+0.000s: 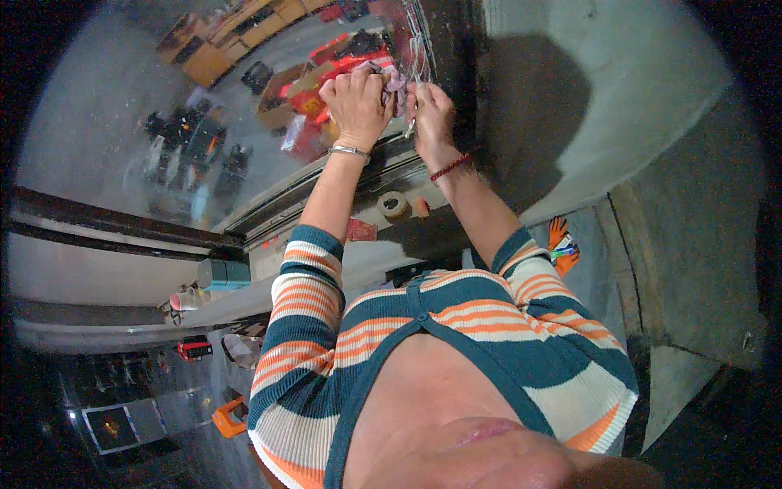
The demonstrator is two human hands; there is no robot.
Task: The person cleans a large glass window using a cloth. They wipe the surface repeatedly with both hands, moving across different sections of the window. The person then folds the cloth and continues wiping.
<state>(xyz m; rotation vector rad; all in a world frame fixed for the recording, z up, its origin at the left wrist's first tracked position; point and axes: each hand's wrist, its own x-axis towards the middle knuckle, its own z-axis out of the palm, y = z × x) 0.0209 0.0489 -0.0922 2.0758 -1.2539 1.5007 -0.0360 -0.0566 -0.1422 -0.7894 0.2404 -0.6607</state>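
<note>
My left hand (359, 105) presses a crumpled pale purple cloth (397, 88) near the side edge of a glass pane (116, 85). Its fingers curl over the cloth and hide part of it. Close beside it, my right hand (434, 116) pinches thin white cords (417, 55), which run along the dark window frame (459, 61). A short pale end (410, 128) sticks out below the right fingers. Whether that end belongs to the cords, I cannot tell.
On the sill below my arms are a roll of tape (393, 205), a small orange piece (421, 206) and a red box (361, 230). A teal box (223, 275) stands left. Orange gloves (557, 232) lie right. Cardboard boxes (232, 36) show in the glass.
</note>
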